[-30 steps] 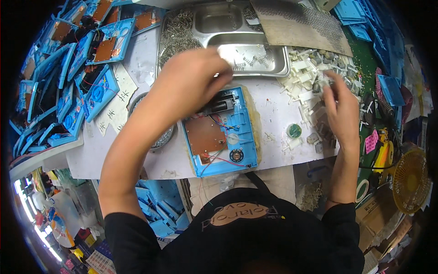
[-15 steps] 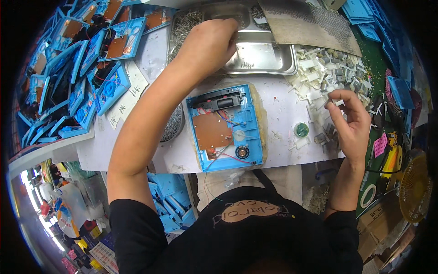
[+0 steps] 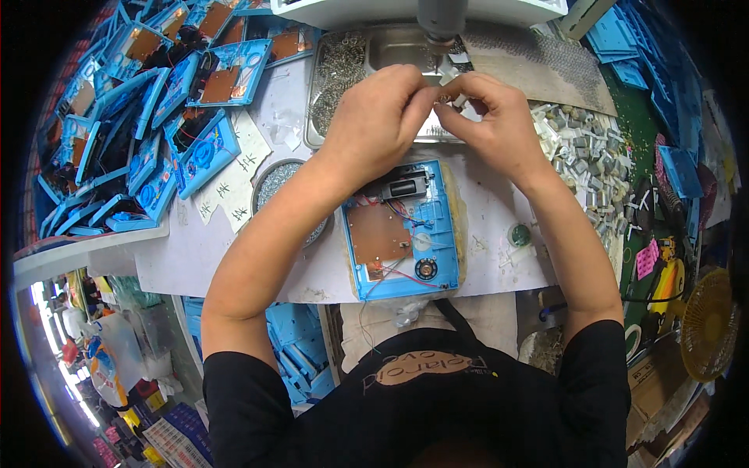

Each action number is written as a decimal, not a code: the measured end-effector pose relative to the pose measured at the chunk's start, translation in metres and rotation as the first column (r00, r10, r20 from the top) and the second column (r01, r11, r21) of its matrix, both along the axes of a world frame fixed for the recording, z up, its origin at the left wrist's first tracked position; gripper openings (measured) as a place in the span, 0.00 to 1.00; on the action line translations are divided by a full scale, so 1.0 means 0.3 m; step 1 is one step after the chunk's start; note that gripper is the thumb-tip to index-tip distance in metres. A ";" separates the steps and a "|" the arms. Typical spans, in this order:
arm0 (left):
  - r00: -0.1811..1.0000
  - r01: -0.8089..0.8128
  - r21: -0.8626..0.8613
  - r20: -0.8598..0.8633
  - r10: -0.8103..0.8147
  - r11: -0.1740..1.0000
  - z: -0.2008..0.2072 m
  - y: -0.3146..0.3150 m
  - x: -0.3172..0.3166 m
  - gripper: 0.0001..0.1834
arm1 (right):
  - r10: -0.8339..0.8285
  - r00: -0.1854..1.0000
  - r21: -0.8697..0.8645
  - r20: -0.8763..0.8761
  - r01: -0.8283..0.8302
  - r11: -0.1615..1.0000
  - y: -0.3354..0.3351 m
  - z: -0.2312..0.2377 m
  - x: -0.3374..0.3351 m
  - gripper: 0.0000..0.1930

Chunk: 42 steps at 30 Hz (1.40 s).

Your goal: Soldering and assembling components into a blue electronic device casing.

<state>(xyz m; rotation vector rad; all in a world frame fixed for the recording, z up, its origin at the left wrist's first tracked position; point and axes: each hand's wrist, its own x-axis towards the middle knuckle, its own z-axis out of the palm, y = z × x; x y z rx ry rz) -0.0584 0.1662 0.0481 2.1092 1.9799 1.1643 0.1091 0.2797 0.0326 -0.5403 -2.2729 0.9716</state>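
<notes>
My left hand [image 3: 378,117] and my right hand [image 3: 499,121] meet fingertip to fingertip above the metal tray [image 3: 312,129]. Both are closed in a pinch. A small white plastic piece [image 3: 460,102] shows between my right fingers. Where the fingertips meet there is a tiny coppery bit, perhaps a spring; what my left fingers grip is mostly hidden. Below the hands, a blue plastic housing [image 3: 441,249] lies open on the table, with a brown circuit board [image 3: 378,234], a black battery compartment [image 3: 404,187], a small round speaker [image 3: 426,269] and thin wires.
Many blue housings [image 3: 207,156] are heaped at the left. A round bowl of small metal parts [image 3: 285,183] stands beside my left forearm. White and grey plastic parts [image 3: 581,152] are piled at the right, near a small green-topped round item [image 3: 519,234]. A grey cylindrical tool [image 3: 442,19] hangs above the tray.
My left hand has come back from the tray and my right hand has moved left and up from the white pile. They now meet over the tray. The view has shifted slightly.
</notes>
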 end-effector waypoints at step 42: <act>-0.329 0.555 -0.108 0.882 0.337 0.825 -0.006 -0.583 0.328 0.22 | 0.450 0.886 -0.255 -0.112 -0.464 0.848 -0.371 0.064 0.361 0.17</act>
